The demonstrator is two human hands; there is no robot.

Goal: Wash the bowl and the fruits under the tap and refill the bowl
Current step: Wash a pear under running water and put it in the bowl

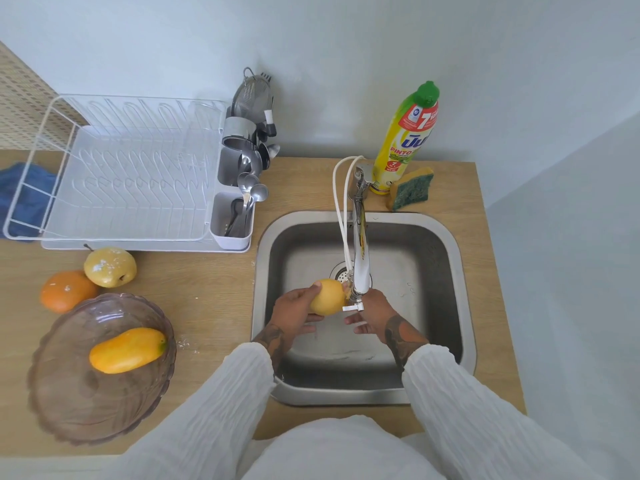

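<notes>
Over the steel sink point(446, 258), set in the right half of the wooden bench point(207, 282), the left hand point(294, 311) has its grip curled round a yellow fruit point(327, 296), holding it right at the spout end of the tap point(360, 258). The right hand point(372, 315) sits just beside the fruit under the spout, its grip wide, fingers stretched toward the left hand and holding nothing. Whether water runs cannot be told. Near the bench's front left corner stands the glass bowl point(69, 393) with a mango point(128, 349) lying inside. Just behind the bowl an orange point(67, 291) and a pale apple point(110, 266) touch each other on the bench. A white dish rack point(114, 168) fills the back left, and a dish soap bottle point(405, 143) and sponge point(412, 188) stand behind the sink
</notes>
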